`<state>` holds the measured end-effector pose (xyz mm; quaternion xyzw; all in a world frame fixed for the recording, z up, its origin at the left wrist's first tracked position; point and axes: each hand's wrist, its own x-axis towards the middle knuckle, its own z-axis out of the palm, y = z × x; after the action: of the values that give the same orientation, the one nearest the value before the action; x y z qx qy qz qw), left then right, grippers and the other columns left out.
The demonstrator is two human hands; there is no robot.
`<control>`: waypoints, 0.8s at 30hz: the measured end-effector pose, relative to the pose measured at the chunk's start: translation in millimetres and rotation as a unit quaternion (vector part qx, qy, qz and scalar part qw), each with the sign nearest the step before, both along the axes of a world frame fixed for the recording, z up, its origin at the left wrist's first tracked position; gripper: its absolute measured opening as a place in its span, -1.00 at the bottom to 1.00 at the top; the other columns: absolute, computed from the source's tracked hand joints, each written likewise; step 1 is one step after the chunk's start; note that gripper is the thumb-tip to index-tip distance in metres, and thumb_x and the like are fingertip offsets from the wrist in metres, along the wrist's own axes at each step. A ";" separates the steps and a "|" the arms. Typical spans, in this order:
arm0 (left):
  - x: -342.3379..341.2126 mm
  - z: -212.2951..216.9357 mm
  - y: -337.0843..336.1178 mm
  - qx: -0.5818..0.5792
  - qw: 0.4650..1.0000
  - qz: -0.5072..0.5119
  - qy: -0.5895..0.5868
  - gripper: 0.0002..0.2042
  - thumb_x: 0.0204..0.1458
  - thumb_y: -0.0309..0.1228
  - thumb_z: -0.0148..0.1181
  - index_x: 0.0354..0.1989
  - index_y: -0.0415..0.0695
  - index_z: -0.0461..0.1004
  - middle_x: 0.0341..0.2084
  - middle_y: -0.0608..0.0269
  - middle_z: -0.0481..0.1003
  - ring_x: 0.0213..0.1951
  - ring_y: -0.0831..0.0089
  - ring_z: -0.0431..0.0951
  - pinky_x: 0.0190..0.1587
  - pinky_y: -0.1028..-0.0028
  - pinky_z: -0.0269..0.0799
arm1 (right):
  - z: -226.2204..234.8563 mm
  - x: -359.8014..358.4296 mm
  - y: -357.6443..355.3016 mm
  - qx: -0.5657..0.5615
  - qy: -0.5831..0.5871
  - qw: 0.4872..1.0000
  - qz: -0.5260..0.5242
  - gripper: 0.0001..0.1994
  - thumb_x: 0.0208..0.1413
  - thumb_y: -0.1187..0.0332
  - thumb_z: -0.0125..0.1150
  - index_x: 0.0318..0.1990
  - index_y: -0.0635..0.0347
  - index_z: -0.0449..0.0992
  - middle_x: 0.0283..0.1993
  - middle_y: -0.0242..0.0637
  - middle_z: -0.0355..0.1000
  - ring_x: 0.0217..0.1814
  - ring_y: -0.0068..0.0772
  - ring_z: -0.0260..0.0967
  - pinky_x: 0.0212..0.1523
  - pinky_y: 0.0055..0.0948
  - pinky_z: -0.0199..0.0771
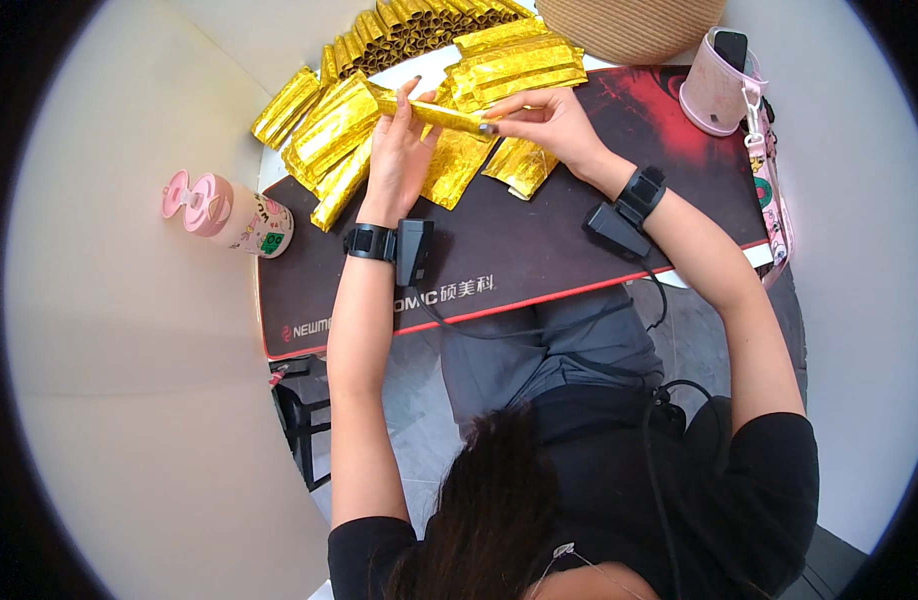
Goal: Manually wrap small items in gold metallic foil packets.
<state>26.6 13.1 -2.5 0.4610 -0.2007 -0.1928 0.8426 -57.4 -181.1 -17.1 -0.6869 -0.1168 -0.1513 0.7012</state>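
Pink cup (712,100), at the upper right corner of the mat (539,240). Holds a dark phone-like slab (731,47), upper end out above the rim. Printed bottle (244,215) with pink top, at the left edge of the mat. Stands with flip lid raised; contents impossible to tell. Rolled gold tubes (404,45), piled at the far side of the white table (419,70). Show hollow, dark ends toward the near side. Round tan woven article (629,25), far edge; inside out of sight.

Gold strip (439,113), one, narrow — raised between both hands, above the loose gold foil pieces (459,168). Lies with long axis crosswise, slanting gently from far left to near right; one end toward left hand (399,160), the other toward right hand (564,125).

Left fingers: closed about the strip's left part, palm turned inward. Right thumb and forefinger: pinched at the strip's right end.

Flat gold packets (519,65), stacked beyond the right hand; further packets (329,130), overlapping, left of the left hand. Pink patterned strap (774,200) — hangs along the mat's right edge.
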 end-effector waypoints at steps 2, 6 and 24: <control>0.4 -3.1 -1.5 -0.039 0.997 -0.055 0.037 -0.69 0.24 -0.17 -0.06 0.02 -0.09 0.28 -0.29 0.35 0.37 -0.17 0.49 0.38 -0.03 0.43 0.31 | -2.3 1.0 0.8 -0.021 -0.007 0.999 0.025 -0.82 0.03 0.45 0.28 -0.21 0.30 0.59 -0.27 -0.30 0.56 -0.26 -0.59 0.49 -0.17 -0.61 0.48; -4.0 -4.3 -4.5 -0.011 0.992 -0.119 0.037 -0.73 0.26 -0.11 -0.16 -0.16 -0.07 0.25 -0.48 0.40 0.25 -0.34 0.54 0.34 -0.21 0.50 0.33 | -2.4 1.8 0.4 0.009 0.016 0.998 0.061 -0.81 0.07 0.47 0.22 -0.14 0.26 0.58 -0.25 -0.31 0.56 -0.22 -0.55 0.50 -0.14 -0.59 0.48; -40.3 2.1 -18.7 0.242 0.943 -0.230 -0.021 -0.53 0.26 0.06 -0.34 -0.29 -0.14 0.26 -0.57 0.31 0.33 -0.73 0.60 0.24 -0.69 0.63 0.16 | 10.1 -5.8 2.7 -0.297 -0.177 0.925 -0.154 -0.73 -0.04 0.37 0.19 -0.13 0.10 0.59 -0.26 -0.21 0.56 -0.17 -0.33 0.54 -0.11 -0.44 0.49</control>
<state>-13.7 -5.6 -0.5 0.5961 -0.2658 -0.4142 0.6344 -63.2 -178.4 -7.0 -0.8354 -0.1713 -0.3350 0.4007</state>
